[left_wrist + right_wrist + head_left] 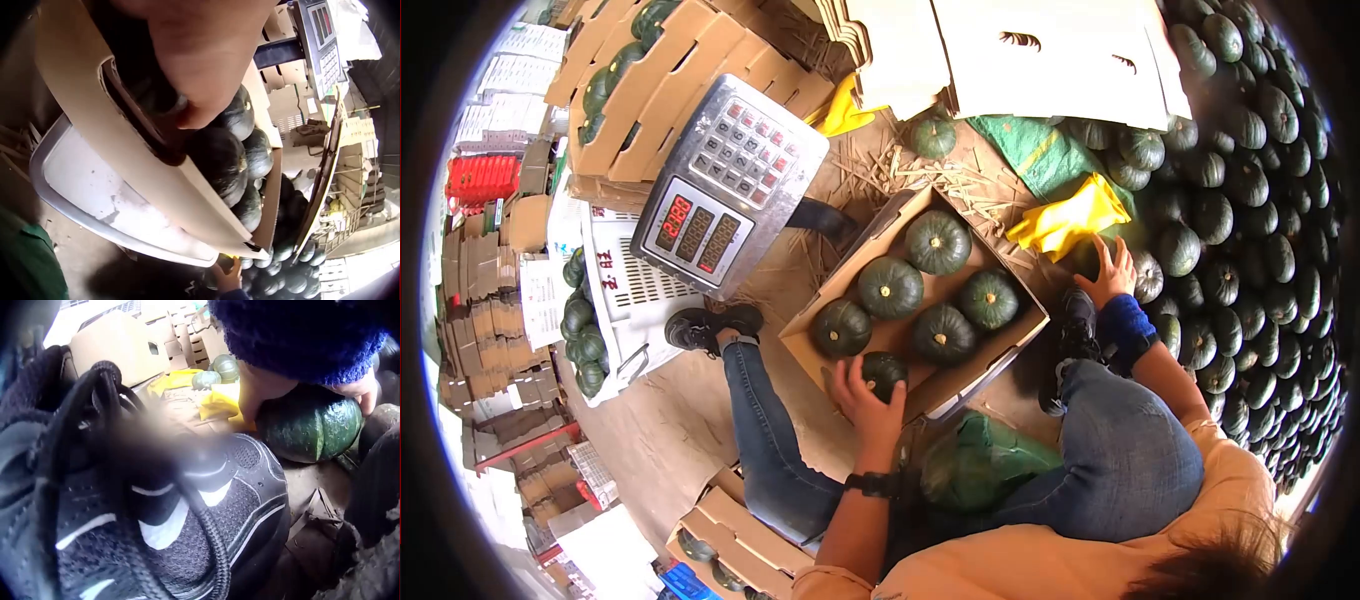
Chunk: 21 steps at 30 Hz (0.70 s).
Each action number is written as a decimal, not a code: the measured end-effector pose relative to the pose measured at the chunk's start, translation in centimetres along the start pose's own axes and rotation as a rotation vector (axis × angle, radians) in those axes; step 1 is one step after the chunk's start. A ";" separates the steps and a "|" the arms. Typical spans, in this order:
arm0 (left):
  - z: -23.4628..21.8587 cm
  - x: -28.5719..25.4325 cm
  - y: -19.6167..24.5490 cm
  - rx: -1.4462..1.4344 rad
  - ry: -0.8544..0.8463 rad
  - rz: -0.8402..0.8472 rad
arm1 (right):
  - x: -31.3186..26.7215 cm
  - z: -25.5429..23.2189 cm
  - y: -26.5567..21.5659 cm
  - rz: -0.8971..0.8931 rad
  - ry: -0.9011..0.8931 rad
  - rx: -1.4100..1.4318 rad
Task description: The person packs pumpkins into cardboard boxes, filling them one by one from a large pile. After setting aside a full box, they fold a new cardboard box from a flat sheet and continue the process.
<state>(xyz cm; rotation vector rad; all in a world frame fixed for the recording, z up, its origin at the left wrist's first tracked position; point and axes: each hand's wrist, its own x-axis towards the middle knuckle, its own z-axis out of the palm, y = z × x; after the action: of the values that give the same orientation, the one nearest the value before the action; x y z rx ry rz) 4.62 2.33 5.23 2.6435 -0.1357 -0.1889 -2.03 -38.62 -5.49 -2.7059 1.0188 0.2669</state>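
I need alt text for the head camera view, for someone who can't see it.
A person's left hand grips a dark green squash in an open cardboard box with five other squashes, while the right hand grips another squash outside it. A digital scale stands left of the box, and a big squash heap fills the picture's right side.

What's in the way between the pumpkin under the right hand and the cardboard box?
The side wall of the cardboard box does, so the pumpkin would probably need lifting over it. The black shoe and yellow glove-like thing sit close to either side of the path from the right hand.
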 end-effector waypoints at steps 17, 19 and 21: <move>-0.2 0.3 -6.0 -1.386 -0.083 -1.089 | -0.1 -3.3 -10.9 -0.495 -0.871 1.190; -1.8 -0.5 -4.9 -1.441 -0.151 -1.131 | -0.2 -4.7 -10.3 -0.311 -1.003 1.246; -7.9 -2.3 1.0 -1.377 -0.139 -1.015 | -0.2 -9.1 -10.4 -0.378 -1.049 1.184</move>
<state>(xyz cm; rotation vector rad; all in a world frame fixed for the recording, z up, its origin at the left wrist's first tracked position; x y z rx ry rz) 3.52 5.36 12.87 1.1163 0.9480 -0.5383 5.56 -33.50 4.86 -1.2873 0.1653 0.6382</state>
